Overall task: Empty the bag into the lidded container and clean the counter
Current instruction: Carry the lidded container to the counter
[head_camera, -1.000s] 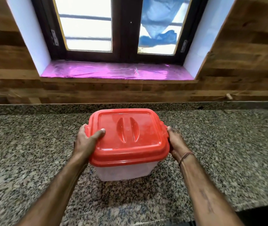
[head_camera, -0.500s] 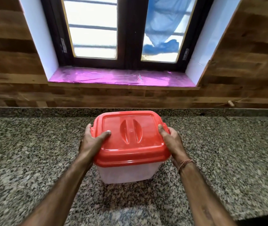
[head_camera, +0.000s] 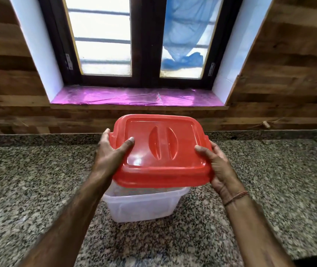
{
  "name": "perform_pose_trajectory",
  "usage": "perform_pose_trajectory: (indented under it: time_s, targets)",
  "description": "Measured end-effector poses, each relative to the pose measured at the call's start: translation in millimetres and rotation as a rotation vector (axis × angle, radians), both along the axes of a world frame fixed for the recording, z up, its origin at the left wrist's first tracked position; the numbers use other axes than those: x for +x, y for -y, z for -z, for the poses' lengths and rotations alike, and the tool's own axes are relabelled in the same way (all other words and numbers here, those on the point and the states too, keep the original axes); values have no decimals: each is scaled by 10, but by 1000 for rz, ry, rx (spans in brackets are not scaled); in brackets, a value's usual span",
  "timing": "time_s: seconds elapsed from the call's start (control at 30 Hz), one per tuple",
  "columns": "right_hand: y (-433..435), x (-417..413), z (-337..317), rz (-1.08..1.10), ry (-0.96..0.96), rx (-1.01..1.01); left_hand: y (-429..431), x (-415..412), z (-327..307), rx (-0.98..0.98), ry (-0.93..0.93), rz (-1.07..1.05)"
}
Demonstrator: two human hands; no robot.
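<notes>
Lid: red lid (head_camera: 160, 151) held just above the clear container (head_camera: 140, 205), tilted, long axis left-right.
Grip: left hand (head_camera: 111, 155) and right hand (head_camera: 218, 166) clasp its ends (thumbs on top).
Container: open, on the desk (head_camera: 28, 180), directly beneath.
Bag: not visible.

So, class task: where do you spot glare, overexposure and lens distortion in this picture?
Head view: glare patch on the red lid near the left hand; left window pane blown out white; wide-angle lens bows the wooden wall and window frame outward.
</notes>
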State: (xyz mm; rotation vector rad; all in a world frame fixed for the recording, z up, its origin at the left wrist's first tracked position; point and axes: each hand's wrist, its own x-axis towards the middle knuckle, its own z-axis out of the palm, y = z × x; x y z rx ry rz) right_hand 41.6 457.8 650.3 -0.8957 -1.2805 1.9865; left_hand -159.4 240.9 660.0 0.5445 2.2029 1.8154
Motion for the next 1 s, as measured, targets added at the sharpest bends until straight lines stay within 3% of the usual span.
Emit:
perform_pose_trajectory:
  time_s: [0.13, 0.2, 0.37, 0.47, 0.53, 0.73, 1.0]
  targets:
    - [-536, 408, -9, 44, -41, -58, -452, 321, -25, 110, 149, 135]
    - [-843, 647, 18, 57, -31, -48, -691, 523, 74, 55, 155, 156]
    - [-1551, 1280, 247, 144, -1, -45, -1267, 1036, 432, -366, 0, 182]
    - [-1926, 1574, 523, 180, 3, -76, -1512, 1216, 569, -725, -213, 125]
    - [-2155, 1677, 742, 199, 0, -107, -1625, 1285, 621, -835, -293, 100]
    - [-2310, 1508, 1350, 147, 105, -186, -1690, 1266, 643, -866, -342, 57]
    - [-2280, 1301, 2042, 72, 344, -30, -1710, 1295, 651, -856, -325, 28]
